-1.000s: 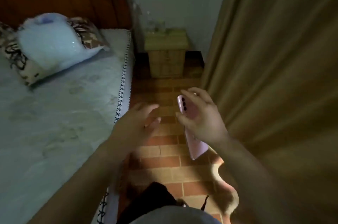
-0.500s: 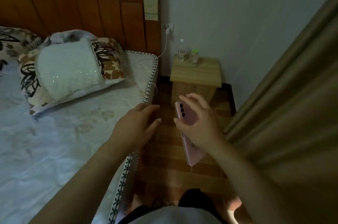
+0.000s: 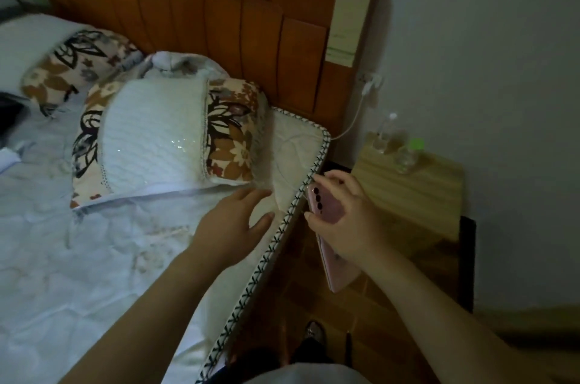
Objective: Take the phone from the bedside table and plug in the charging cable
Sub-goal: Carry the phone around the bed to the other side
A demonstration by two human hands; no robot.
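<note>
My right hand gripped the pink phone off the counter, above the floor; my left hand hovered empty, fingers spread. The charging cable remained unplugged.

Left hand reaches forward, palm down, fingers spread loose; right hand curls closed in a grip.

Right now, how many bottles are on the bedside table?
2, both at the back left corner of the bedside table: a white-capped bottle nearest the wall, and a green-capped bottle just right of it. Dim light may hide others.
</note>
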